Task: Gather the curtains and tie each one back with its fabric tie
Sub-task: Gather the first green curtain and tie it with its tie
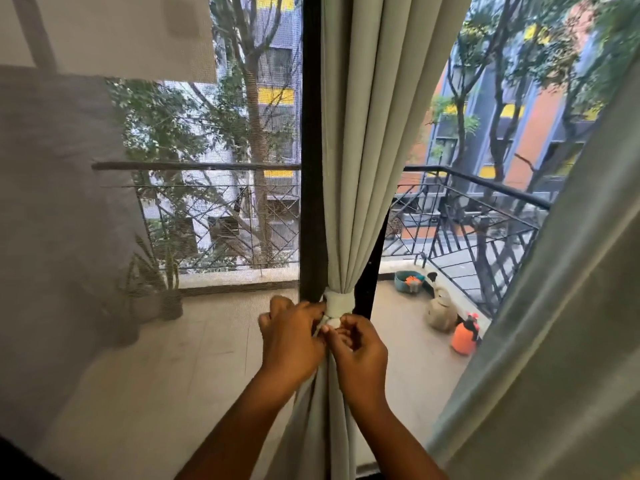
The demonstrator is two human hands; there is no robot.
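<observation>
A pale green curtain (363, 140) hangs in the middle, gathered into a narrow bunch against the dark window post (311, 168). A matching fabric tie (338, 301) is wrapped around the bunch, with a small knot just below it. My left hand (291, 336) pinches one end of the tie on the left side of the knot. My right hand (360, 348) pinches the other end on the right side. A second pale green curtain (554, 323) hangs loose along the right edge, with no tie visible on it.
A mesh screen (173, 202) covers the left window pane. Beyond the glass is a balcony with a black railing (485, 188), potted plants (162, 282), an orange sprayer bottle (464, 336) and a teal basin (407, 280).
</observation>
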